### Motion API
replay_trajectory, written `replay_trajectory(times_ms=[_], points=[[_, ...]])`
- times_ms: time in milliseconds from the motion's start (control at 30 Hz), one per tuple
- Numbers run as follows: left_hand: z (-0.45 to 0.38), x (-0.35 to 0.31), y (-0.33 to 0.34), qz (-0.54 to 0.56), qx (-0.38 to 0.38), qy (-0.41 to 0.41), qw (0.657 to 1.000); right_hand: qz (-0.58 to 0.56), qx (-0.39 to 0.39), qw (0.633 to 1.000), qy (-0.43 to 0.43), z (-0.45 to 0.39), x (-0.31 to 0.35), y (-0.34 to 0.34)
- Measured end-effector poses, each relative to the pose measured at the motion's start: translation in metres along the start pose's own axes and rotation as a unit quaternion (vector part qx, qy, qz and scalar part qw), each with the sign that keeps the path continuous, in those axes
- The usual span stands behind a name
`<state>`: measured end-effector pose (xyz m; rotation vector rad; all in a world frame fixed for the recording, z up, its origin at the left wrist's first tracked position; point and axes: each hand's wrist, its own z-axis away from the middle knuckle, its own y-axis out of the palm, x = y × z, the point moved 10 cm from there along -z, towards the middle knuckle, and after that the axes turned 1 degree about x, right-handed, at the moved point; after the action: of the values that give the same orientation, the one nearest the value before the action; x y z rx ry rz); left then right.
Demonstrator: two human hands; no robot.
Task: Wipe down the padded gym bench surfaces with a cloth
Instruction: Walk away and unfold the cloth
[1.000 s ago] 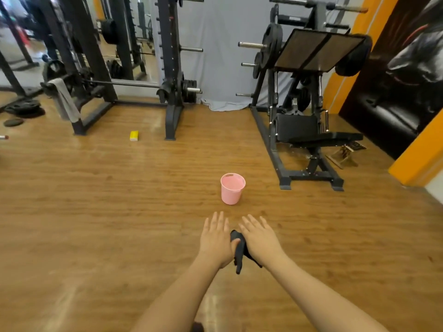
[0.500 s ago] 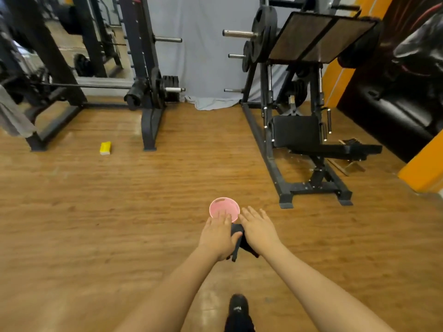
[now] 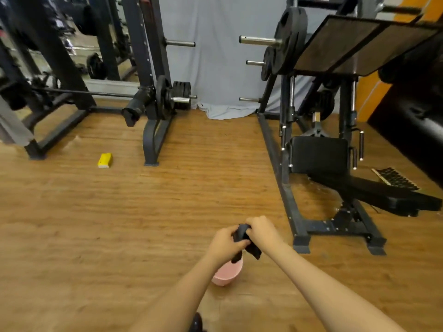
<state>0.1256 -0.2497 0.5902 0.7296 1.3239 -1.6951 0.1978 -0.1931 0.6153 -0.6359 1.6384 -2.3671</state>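
A dark cloth (image 3: 242, 238) is bunched between my left hand (image 3: 224, 240) and my right hand (image 3: 263, 230), both fists closed on it, its ends hanging down. Directly below the hands a pink bucket (image 3: 227, 274) stands on the wood floor, partly hidden by my left forearm. To the right is the black leg press machine with a padded back pad (image 3: 318, 154) and a long padded seat (image 3: 383, 195) stretching to the right, about an arm's length beyond my hands.
The machine's steel base frame (image 3: 297, 226) lies on the floor right of my hands. A squat rack with a loaded barbell (image 3: 153, 99) stands at the back left. A yellow sponge (image 3: 105, 160) lies on the floor. My shoe tip (image 3: 196, 323) shows at the bottom.
I have walked forward, so the bucket now sits under my hands. My flat hands have closed into fists around the cloth.
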Motion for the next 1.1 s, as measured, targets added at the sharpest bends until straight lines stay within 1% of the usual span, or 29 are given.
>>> replay_trajectory(times_ms=[100, 200, 267, 400, 500, 567, 600, 667, 767, 833, 900, 933, 1000, 1033, 1100], points=[[-0.053, 0.003, -0.024, 0.011, -0.010, -0.010, 1.000, -0.037, 0.021, 0.999, -0.009, -0.040, -0.014, -0.021], [-0.100, -0.002, -0.045, -0.044, 0.035, 0.010, 0.998, -0.067, 0.090, 0.994, -0.007, -0.074, -0.034, -0.029], [-0.126, -0.008, -0.058, -0.072, 0.065, 0.020, 0.995, -0.114, 0.105, 0.988, -0.008, -0.095, -0.047, -0.036], [-0.169, -0.023, -0.080, -0.126, 0.091, 0.041, 0.987, -0.209, 0.053, 0.976, 0.012, -0.126, -0.068, -0.062], [-0.188, -0.026, -0.097, -0.153, 0.109, 0.029, 0.982, -0.261, 0.001, 0.965, 0.008, -0.144, -0.081, -0.081], [-0.195, -0.026, -0.108, -0.115, 0.100, 0.015, 0.988, -0.274, -0.013, 0.962, -0.006, -0.153, -0.086, -0.091], [-0.197, -0.028, -0.117, -0.076, 0.079, 0.006, 0.994, -0.261, -0.007, 0.965, -0.020, -0.159, -0.085, -0.096], [-0.200, -0.030, -0.134, 0.010, 0.020, -0.012, 1.000, -0.223, 0.030, 0.973, -0.046, -0.169, -0.082, -0.101], [-0.200, -0.033, -0.159, 0.133, -0.062, -0.028, 0.989, -0.186, 0.065, 0.979, -0.058, -0.178, -0.087, -0.111], [-0.199, -0.032, -0.169, 0.198, -0.102, -0.037, 0.974, -0.219, 0.048, 0.973, -0.059, -0.179, -0.092, -0.121], [-0.198, -0.035, -0.176, 0.233, -0.140, -0.041, 0.961, -0.306, -0.007, 0.950, -0.057, -0.180, -0.096, -0.134], [-0.197, -0.039, -0.180, 0.236, -0.162, -0.038, 0.957, -0.376, -0.034, 0.925, -0.051, -0.180, -0.098, -0.139], [-0.195, -0.051, -0.188, 0.209, -0.202, -0.020, 0.957, -0.527, -0.062, 0.847, -0.030, -0.181, -0.104, -0.141], [-0.193, -0.059, -0.192, 0.189, -0.216, -0.010, 0.958, -0.576, -0.070, 0.814, -0.012, -0.181, -0.106, -0.140], [-0.186, -0.070, -0.201, 0.165, -0.248, 0.001, 0.955, -0.625, -0.088, 0.775, 0.016, -0.180, -0.108, -0.140]])
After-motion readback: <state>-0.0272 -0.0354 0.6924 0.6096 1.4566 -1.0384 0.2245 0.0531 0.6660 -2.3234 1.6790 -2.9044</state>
